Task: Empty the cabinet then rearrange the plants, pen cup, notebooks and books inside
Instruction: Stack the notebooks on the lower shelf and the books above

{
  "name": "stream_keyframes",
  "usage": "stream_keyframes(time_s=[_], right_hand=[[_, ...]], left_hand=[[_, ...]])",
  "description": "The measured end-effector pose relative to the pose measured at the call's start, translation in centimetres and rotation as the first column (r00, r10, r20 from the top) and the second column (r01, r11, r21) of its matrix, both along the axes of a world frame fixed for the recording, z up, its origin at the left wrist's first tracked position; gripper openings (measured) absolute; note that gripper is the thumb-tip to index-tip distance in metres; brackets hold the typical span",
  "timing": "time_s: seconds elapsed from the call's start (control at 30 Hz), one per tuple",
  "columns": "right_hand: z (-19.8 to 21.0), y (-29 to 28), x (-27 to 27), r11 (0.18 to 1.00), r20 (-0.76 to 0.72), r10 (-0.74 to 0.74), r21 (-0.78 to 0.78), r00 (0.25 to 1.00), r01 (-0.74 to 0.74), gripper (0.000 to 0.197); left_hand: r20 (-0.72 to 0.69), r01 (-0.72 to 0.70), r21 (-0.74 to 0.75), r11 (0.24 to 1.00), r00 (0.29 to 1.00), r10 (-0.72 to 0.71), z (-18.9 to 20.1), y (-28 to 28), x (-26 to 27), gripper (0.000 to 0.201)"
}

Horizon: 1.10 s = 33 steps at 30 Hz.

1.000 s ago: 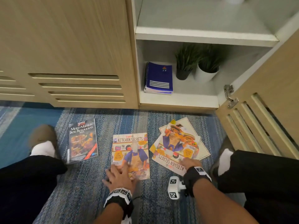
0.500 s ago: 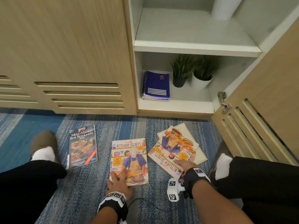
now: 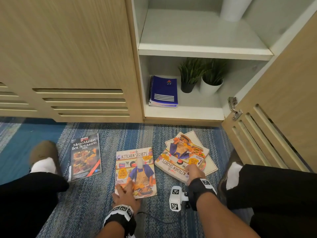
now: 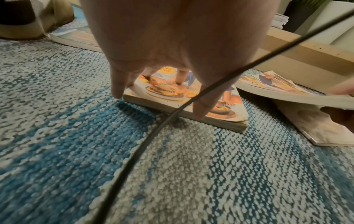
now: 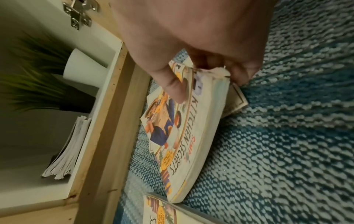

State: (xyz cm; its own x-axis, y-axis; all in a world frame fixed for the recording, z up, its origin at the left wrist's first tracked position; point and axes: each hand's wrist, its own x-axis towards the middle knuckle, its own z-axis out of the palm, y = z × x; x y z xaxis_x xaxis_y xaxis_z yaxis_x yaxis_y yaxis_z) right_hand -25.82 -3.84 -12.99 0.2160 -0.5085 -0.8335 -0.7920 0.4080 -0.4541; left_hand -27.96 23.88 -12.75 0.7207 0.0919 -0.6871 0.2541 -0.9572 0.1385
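Note:
Three books and a thin cream book [image 3: 211, 168] lie on the blue carpet before the open cabinet [image 3: 185, 113]. My left hand [image 3: 126, 193] rests spread fingertips on the near end of the middle Kitchen Secrets book [image 3: 135, 169], thumb at its near edge. My right hand [image 3: 193, 170] pinches the near corner of the right Kitchen Secrets book [image 5: 184, 136], thumb on the cover, fingers underneath, and that edge is raised off the cream book. The Metro Manila book [image 3: 84, 156] lies at the left. The lower shelf holds blue notebooks [image 3: 163, 91], a black-potted plant [image 3: 187, 78] and a white-potted plant [image 3: 211, 82].
A white cylinder [image 3: 235, 9] stands on the upper shelf. The open louvred door [image 3: 277, 117] juts out at the right beside my right knee. Closed louvred doors [image 3: 77, 66] fill the left. My shoes flank the books. A black cable [image 4: 153, 136] hangs under my left wrist.
My left hand has slid back to the near edge of the middle book. My right hand has taken the near corner of the right book and raised it. The view has tilted up.

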Motion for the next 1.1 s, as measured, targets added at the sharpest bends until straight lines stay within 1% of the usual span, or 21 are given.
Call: stream_keyframes(time_s=[0.1,0.17,0.23,0.3,0.37,0.43,0.47,0.5,0.53,0.57,0.6,0.63,0.67,0.7,0.77,0.87,0.9,0.93,0.97,1.03,1.1], right_hand=[[0.0,-0.6,1.2,0.972,0.098,0.110,-0.217,0.989,-0.086,0.028],[1.9,-1.4,2.3,0.899,0.123,0.251,-0.396,0.960,-0.185,0.020],[5.6,-2.1,3.9,0.809,0.146,0.437,-0.496,0.888,-0.316,0.019],[10.5,-2.2,5.5,0.612,0.073,0.692,-0.585,0.718,-0.531,0.023],[15.1,-1.8,6.9,0.344,-0.069,0.872,-0.620,0.485,-0.705,0.028],[18.5,-0.4,7.9,0.161,-0.151,0.940,-0.591,0.305,-0.790,0.031],[19.5,0.6,8.2,0.118,-0.161,0.955,-0.568,0.251,-0.815,0.029],[20.4,1.7,8.4,0.076,-0.173,0.964,-0.551,0.203,-0.831,0.027],[21.0,2.8,8.5,0.014,-0.201,0.969,-0.540,0.145,-0.842,0.028],[21.4,3.9,8.4,-0.056,-0.238,0.968,-0.533,0.086,-0.844,0.030],[21.7,4.9,8.3,-0.122,-0.267,0.963,-0.531,0.030,-0.838,0.032],[21.8,5.8,8.2,-0.171,-0.288,0.958,-0.535,-0.011,-0.827,0.034],[21.7,6.4,8.1,-0.184,-0.290,0.957,-0.550,-0.021,-0.814,0.034],[21.5,6.7,8.2,-0.160,-0.268,0.964,-0.577,0.000,-0.801,0.035],[20.9,6.8,8.2,0.016,-0.125,0.984,-0.639,0.124,-0.769,0.045],[19.5,4.9,8.3,0.331,0.118,0.924,-0.719,0.363,-0.611,0.052],[18.9,3.9,8.3,0.411,0.184,0.888,-0.729,0.422,-0.548,0.051],[17.8,2.8,8.2,0.481,0.223,0.846,-0.710,0.484,-0.514,0.048],[16.4,1.8,7.8,0.545,0.247,0.803,-0.672,0.542,-0.501,0.042],[12.2,-0.7,6.2,0.649,0.191,0.702,-0.569,0.686,-0.506,0.035],[6.4,-3.3,3.5,0.752,0.024,0.556,-0.441,0.831,-0.490,0.046]], left_hand=[[-0.013,-0.006,-0.016,1.000,1.000,0.006,-0.5,0.3,0.3,0.083],[0.022,-0.009,-0.019,1.000,1.000,0.009,-0.8,0.3,0.5,0.079],[0.029,-0.049,-0.036,0.998,0.998,0.050,-0.7,0.3,0.7,0.073],[-0.010,-0.099,-0.048,0.994,0.995,0.098,-0.2,0.2,1.2,0.072],[-0.037,-0.148,-0.057,0.987,0.989,0.146,1.4,-0.3,2.1,0.074],[0.128,-0.286,-0.159,0.945,0.943,0.307,4.0,-1.5,3.9,0.080],[0.267,-0.331,-0.249,0.910,0.880,0.393,5.6,-2.2,5.0,0.086],[0.416,-0.305,-0.324,0.896,0.804,0.424,7.4,-2.9,6.3,0.094],[0.546,-0.201,-0.343,0.918,0.753,0.369,9.5,-3.5,7.5,0.102],[0.644,-0.048,-0.293,0.955,0.728,0.234,11.6,-4.1,8.6,0.106],[0.663,0.102,-0.219,0.970,0.745,0.071,13.4,-4.5,9.5,0.102],[0.602,0.227,-0.172,0.959,0.795,-0.080,15.0,-4.7,10.2,0.089],[0.472,0.289,-0.176,0.941,0.864,-0.177,16.1,-4.7,10.7,0.067],[0.338,0.313,-0.213,0.925,0.912,-0.231,16.5,-4.4,11.2,0.042],[0.230,0.252,-0.387,0.887,0.958,-0.172,15.2,-3.0,11.8,0.014],[0.056,-0.068,-0.685,0.725,0.988,0.145,12.3,-1.2,11.7,0.005],[-0.021,-0.184,-0.715,0.675,0.970,0.241,11.1,-0.4,11.3,0.006],[-0.058,-0.259,-0.699,0.667,0.950,0.308,9.7,0.2,10.9,0.006],[-0.049,-0.291,-0.664,0.689,0.936,0.348,8.0,1.0,10.4,0.006],[0.031,-0.267,-0.525,0.808,0.943,0.331,3.8,3.0,9.6,0.026],[0.039,-0.254,-0.406,0.878,0.955,0.294,0.4,4.9,8.8,0.016]])
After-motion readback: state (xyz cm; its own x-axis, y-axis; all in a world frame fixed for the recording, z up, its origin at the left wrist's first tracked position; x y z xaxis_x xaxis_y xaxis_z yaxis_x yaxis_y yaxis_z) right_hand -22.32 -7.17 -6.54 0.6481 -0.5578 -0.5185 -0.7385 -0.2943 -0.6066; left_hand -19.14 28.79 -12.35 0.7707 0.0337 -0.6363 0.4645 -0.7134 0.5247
